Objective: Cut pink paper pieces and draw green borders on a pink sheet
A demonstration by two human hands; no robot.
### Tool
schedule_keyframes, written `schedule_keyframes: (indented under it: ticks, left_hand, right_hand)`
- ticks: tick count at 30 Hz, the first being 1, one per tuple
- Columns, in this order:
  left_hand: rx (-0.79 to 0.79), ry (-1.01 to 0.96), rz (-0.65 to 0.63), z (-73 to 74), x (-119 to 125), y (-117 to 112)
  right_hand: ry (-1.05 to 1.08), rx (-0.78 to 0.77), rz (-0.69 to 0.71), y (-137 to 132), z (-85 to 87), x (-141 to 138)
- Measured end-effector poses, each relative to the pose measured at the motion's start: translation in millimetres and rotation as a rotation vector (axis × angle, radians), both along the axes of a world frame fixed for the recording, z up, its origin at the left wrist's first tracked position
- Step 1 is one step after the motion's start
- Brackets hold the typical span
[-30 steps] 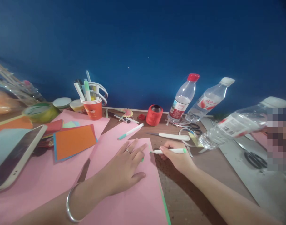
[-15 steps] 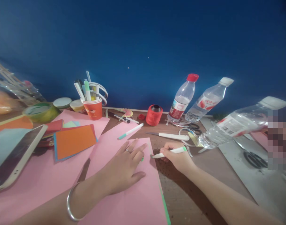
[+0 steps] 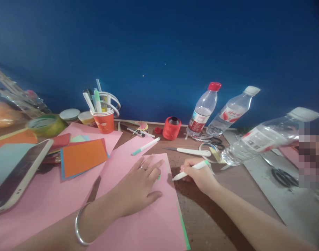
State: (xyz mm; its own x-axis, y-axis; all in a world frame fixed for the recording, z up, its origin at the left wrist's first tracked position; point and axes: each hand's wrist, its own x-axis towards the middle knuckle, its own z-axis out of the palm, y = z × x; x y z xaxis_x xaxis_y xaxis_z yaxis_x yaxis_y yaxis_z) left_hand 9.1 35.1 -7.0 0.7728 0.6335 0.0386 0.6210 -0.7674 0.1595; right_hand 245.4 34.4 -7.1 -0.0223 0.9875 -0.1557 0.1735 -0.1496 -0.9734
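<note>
Left hand (image 3: 138,188) — silver bangle (image 3: 79,228), slim ring (image 3: 143,168)

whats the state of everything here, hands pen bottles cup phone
left hand, open, flat on the pink sheet
right hand, shut on the pen
pen, slanted, tip at the sheet's right edge
red-cap bottle, capped, upright
white-cap bottle, capped
cup, upright, holds markers
phone, screen dark
</note>
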Motion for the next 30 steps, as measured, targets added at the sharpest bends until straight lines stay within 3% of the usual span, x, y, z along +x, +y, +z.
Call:
schedule_keyframes:
  ticks: [4, 7, 18, 30]
  left_hand:
    - [-0.007, -0.019, 0.009, 3.6, 0, -2]
    - [-0.012, -0.055, 0.02, 8.4, 2, -4]
    - [-0.01, -0.044, -0.027, 10.1, 4, -7]
    - [-0.007, -0.025, -0.027, 8.4, 4, -9]
  right_hand:
    - [0.316, 0.009, -0.243, 5, -4.4, 2]
    - [0.376, 0.028, -0.313, 7, -6.2, 2]
    - [0.044, 0.047, -0.029, -2, 0.1, -1]
    - [-0.064, 0.02, -0.031, -4, -3.4, -5]
